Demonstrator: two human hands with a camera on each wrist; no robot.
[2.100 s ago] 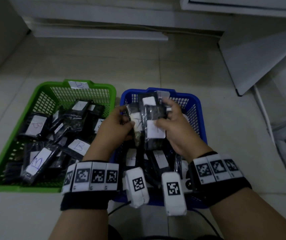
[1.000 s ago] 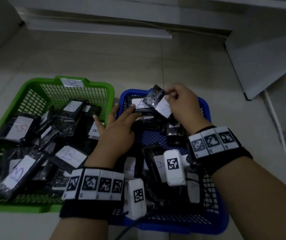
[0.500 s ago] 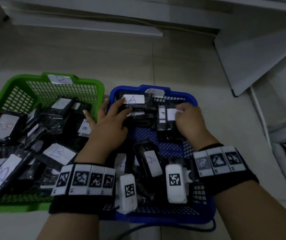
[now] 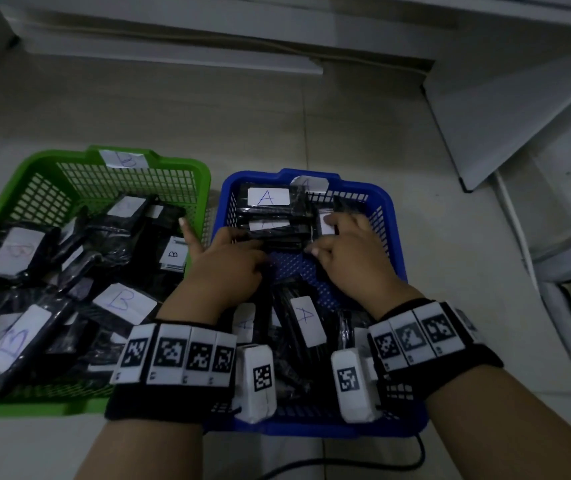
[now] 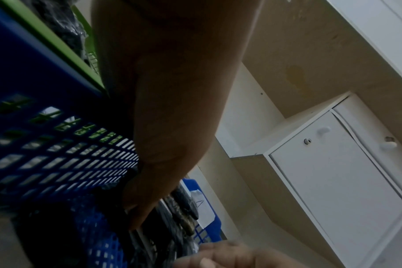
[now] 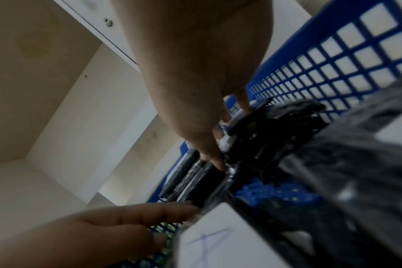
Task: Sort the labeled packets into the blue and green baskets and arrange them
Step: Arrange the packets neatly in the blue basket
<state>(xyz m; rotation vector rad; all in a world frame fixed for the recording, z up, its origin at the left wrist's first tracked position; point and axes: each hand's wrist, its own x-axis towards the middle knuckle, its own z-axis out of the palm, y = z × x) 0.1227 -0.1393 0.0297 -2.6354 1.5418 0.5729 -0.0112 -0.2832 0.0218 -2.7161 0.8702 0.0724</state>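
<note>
Fingers of both hands, left hand (image 4: 228, 268) and right hand (image 4: 349, 258), lie extended, pressing the stacked A packets (image 4: 270, 216) at the blue basket's (image 4: 393, 244) far end; B packets (image 4: 121, 303) fill the green basket (image 4: 45, 168), left.

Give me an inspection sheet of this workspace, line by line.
Surface: pale tiled floor; both baskets sit on it side by side.
Job's things: green basket, tagged B, holds black packets with B labels lying loosely piled. Blue basket, tagged A, holds A-labelled packets; a neat stack of packets sits at its far end, looser ones nearer.
Clutter: nothing seen.
Grippers: left hand rests against the stack's near side, fingers fairly straight. Right hand touches the packets beside the stack; the grip cannot be told.
Cables: one dark cable on the floor by the blue basket's near edge.
Surroundings: white cabinet with doors and a white board leaning nearby.
</note>
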